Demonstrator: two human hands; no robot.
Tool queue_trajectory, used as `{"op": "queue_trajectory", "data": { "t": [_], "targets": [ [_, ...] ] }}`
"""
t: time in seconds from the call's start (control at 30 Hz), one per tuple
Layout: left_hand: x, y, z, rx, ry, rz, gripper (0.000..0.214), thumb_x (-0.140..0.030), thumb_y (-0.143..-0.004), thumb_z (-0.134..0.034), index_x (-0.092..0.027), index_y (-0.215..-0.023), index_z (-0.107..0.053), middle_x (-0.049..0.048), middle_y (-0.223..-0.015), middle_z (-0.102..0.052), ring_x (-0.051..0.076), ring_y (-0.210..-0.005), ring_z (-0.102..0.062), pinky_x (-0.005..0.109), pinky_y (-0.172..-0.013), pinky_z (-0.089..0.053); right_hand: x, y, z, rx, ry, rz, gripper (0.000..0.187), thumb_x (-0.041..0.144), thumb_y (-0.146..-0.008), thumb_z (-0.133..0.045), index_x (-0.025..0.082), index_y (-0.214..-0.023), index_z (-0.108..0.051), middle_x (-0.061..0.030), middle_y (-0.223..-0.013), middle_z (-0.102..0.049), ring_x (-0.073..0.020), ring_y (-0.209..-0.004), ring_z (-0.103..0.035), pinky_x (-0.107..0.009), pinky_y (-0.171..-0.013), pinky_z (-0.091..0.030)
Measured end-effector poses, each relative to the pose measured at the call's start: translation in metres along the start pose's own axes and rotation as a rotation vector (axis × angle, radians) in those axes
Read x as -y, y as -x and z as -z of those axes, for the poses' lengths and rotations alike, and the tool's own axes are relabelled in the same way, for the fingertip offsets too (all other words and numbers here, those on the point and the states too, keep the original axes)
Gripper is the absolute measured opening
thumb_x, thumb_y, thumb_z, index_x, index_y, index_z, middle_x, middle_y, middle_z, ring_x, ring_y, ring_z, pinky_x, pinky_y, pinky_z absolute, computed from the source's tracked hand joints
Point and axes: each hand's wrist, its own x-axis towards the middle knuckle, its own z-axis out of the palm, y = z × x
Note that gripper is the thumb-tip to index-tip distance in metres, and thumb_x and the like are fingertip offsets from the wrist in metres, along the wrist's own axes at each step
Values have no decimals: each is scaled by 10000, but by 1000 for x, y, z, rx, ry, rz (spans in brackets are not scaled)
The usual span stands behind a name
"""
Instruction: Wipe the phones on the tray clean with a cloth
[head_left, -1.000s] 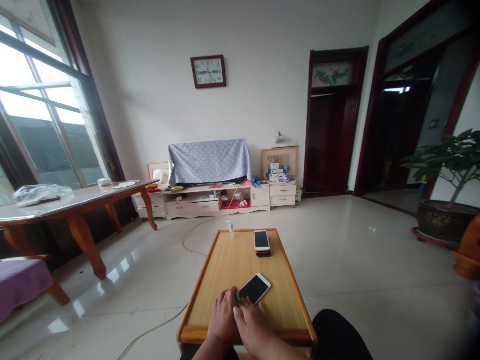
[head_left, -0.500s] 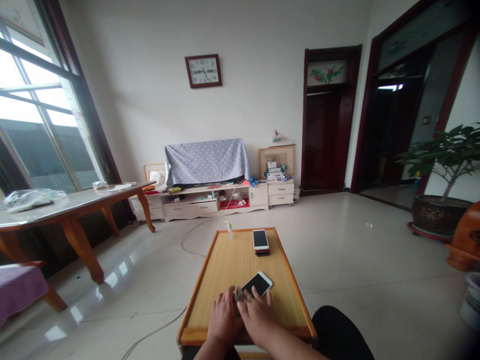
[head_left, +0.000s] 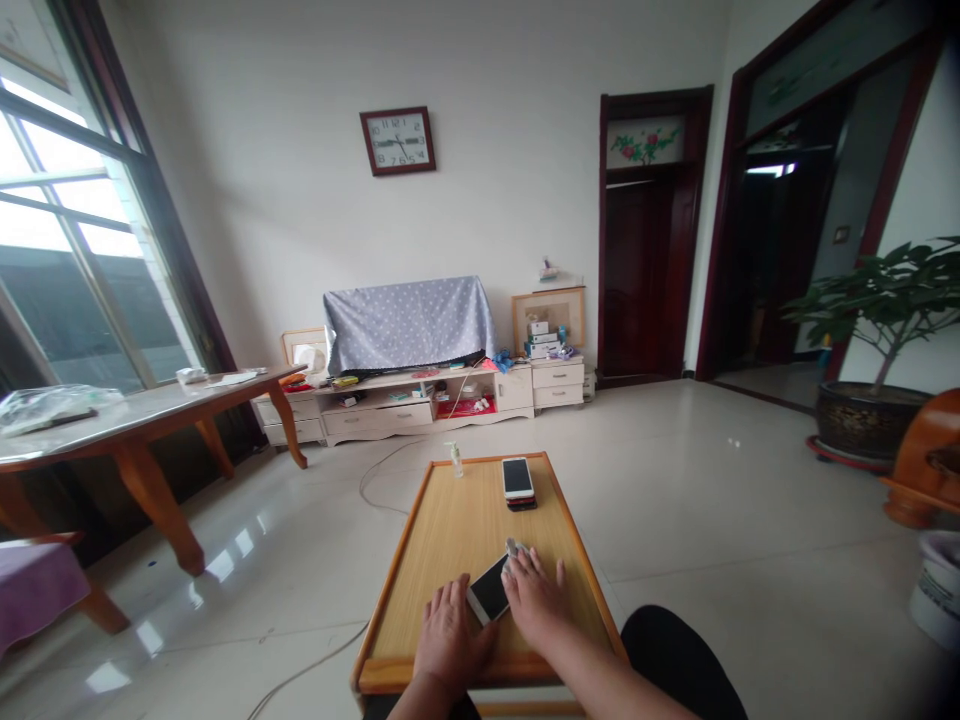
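My left hand (head_left: 450, 635) lies flat on the near part of the table (head_left: 420, 560), its fingers (head_left: 459, 600) slightly spread and just beside the white smartphone (head_left: 489, 590). The phone lies flat at an angle between my hands, near the table's front edge. My right hand (head_left: 532, 600) rests against the phone's right side, its fingers (head_left: 525, 572) drawn narrow around a small grey object (head_left: 513, 547); I cannot tell what it is or whether they grip it. Near the back edge sit a stack of phones (head_left: 517, 480) and a pump bottle (head_left: 454, 460).
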Motion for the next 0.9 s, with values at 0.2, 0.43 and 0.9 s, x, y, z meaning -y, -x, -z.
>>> {"op": "queue_trajectory", "data": {
  "t": [0.2, 0.43, 0.9],
  "targets": [
    [5, -2, -6, 28, -6, 18, 589, -351, -844, -523, -189, -1407, -461, 114, -1401, -574, 257, -1300, -490, 379, -1097, -322, 30, 23, 0, 57, -71, 208, 575, 494, -1040, -143, 327, -1476, -479, -46, -1564, -424, -284, -1503, -249, -627, -1190, 35],
    [4, -4, -4, 46, 17, 21, 599, -390, -827, -554, -204, -1390, -465, 98, -1398, -581, 245, -1299, -495, 364, -1094, -331, 21, 10, -3, 55, -65, 225, 562, 486, -1044, -135, 349, -1505, -424, -37, -1571, -415, -288, -1501, -250, -654, -1166, 73],
    [0, -2, 3, 47, 12, 8, 581, -434, -831, -566, -215, -1363, -489, 88, -1389, -588, 247, -1283, -501, 364, -1100, -326, 15, 15, -10, 2, -35, 172, 577, 423, -1022, -246, 198, -1523, -420, -88, -1600, -338, -274, -1507, -240, -509, -1226, 45]
  ]
}}
